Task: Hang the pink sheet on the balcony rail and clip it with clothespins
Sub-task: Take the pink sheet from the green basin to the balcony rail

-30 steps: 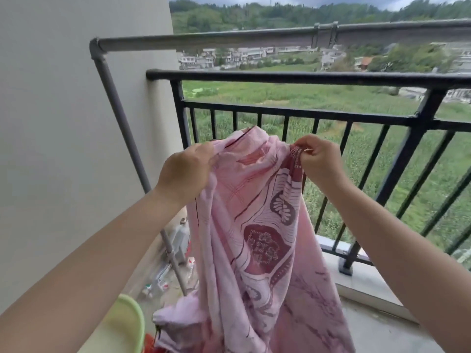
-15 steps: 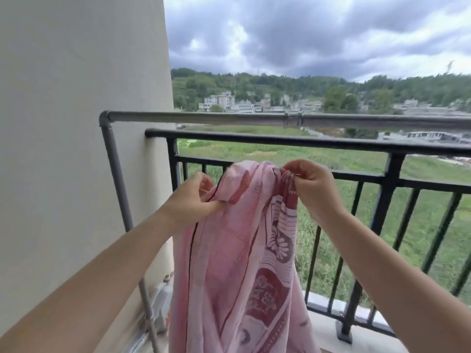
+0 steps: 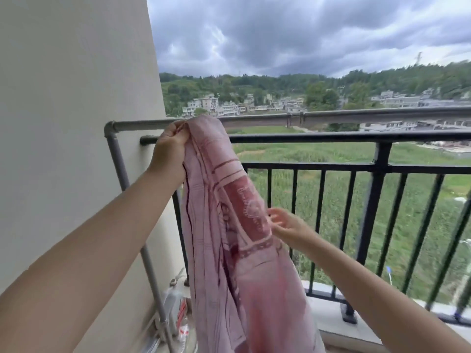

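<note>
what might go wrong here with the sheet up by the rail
Only the left hand grips the bunched pink sheet at the grey rail; the right hand is open beside it. It could slip before it is draped. Still bunched, it may hang unevenly over the rail.

The sheet [image 3: 229, 225] hangs before the railing [image 3: 356, 135], right of the wall [image 3: 63, 123].

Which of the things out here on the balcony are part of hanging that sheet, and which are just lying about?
Part of the job:
pink sheet
grey rail
left hand, gripping the sheet's top
right hand, open beside the sheet

Lying about:
plastic jug on the floor
black railing
</note>
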Tool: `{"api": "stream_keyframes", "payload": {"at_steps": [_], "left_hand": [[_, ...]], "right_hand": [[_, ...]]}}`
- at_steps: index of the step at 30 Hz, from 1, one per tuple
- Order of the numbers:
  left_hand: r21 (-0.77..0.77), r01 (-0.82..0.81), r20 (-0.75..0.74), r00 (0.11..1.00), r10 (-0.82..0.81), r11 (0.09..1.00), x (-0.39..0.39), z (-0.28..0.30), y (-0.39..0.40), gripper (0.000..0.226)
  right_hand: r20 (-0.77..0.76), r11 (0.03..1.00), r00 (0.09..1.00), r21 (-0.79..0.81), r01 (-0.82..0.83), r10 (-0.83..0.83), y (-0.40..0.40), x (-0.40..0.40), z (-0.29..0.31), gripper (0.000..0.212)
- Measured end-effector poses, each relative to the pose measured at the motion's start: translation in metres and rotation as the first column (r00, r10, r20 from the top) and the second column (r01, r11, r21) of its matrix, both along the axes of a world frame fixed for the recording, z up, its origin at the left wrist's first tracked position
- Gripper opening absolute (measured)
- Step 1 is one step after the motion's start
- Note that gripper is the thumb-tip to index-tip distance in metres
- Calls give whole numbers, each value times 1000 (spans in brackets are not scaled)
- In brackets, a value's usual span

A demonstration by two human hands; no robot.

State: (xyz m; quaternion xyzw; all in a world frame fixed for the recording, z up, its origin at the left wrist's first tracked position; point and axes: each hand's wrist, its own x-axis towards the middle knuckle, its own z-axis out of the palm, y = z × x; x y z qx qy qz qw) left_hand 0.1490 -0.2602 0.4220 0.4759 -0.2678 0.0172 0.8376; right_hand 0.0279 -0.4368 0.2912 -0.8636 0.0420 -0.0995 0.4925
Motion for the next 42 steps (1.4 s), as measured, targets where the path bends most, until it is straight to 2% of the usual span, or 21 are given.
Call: {"api": "stream_keyframes", "payload": {"at_steps": [2, 5, 8, 10, 13, 14, 15, 17, 19, 20, 21, 22, 23, 25, 27, 29, 32, 34, 37, 39, 42], "left_hand": [[-11, -12, -33, 999, 11, 1000, 2, -4, 8, 27], [51, -93, -53, 994, 95, 994, 10, -19, 20, 29], [57, -181, -67, 981, 184, 982, 17, -24, 34, 29], [109, -203, -45, 977, 209, 973, 25, -27, 42, 28], [341, -163, -1, 985, 174, 926, 40, -34, 57, 30], [499, -170, 39, 984, 174, 850, 43, -36, 62, 30], [677, -212, 111, 976, 186, 705, 46, -39, 68, 29], [907, -287, 254, 957, 141, 308, 46, -46, 73, 21], [958, -283, 284, 959, 15, -46, 40, -53, 72, 13], [945, -282, 280, 959, -36, -163, 38, -56, 71, 14], [937, -282, 272, 959, -78, -204, 37, -57, 71, 16], [951, -267, 248, 960, -127, -159, 37, -58, 70, 20], [982, -181, 168, 968, -184, -53, 35, -59, 69, 28], [976, 121, -47, 930, -365, 183, 30, -65, 67, 53], [967, 164, -43, 857, -514, 194, 20, -75, 60, 66], [974, 96, 32, 838, -545, 204, 13, -88, 48, 60], [936, -190, 305, 856, -418, 296, 12, -97, 32, 29], [881, -278, 391, 884, -257, 384, 24, -97, 28, 15], [771, -239, 299, 954, -3, 591, 48, -88, 33, 14], [672, -229, 228, 969, 97, 704, 59, -79, 36, 25], [519, -204, 95, 979, 181, 830, 68, -67, 31, 36]], "right_hand": [[-211, 991, 969, -25, -133, 125, 19, 3, -44, 34], [-287, 977, 934, 54, -205, 211, 47, 3, -88, 55], [-364, 963, 920, -161, -215, 145, 69, 8, -112, 36], [-338, 937, 941, -326, -124, 7, 75, 19, -120, 22], [-180, 968, 965, -197, 155, -191, 67, 38, -103, 33], [-131, 962, 959, -138, 234, -252, 61, 45, -90, 32], [-88, 957, 955, -92, 276, -284, 58, 51, -73, 25], [-21, 962, 962, -22, 271, -272, 58, 62, -36, 17], [55, 966, 965, 36, 255, -257, 60, 70, -3, 20], [109, 963, 957, 65, 263, -268, 60, 72, 13, 22], [164, 959, 945, 80, 273, -283, 59, 73, 28, 26], [214, 958, 934, 85, 274, -286, 56, 75, 43, 30], [255, 960, 926, 78, 269, -280, 52, 77, 56, 31], [286, 961, 918, 40, 274, -274, 45, 82, 79, 30], [291, 954, 912, 12, 300, -290, 39, 88, 96, 27], [318, 937, 887, 19, 348, -336, 34, 91, 110, 28], [351, 909, 852, -7, 416, -387, 29, 90, 124, 28], [372, 906, 843, -14, 423, -388, 24, 89, 127, 27], [406, 914, 833, 16, 406, -377, 10, 81, 124, 20], [404, 928, 851, -13, 372, -336, 5, 72, 116, 20], [230, 973, 955, -88, 212, -187, 5, 58, 94, 22]]}}
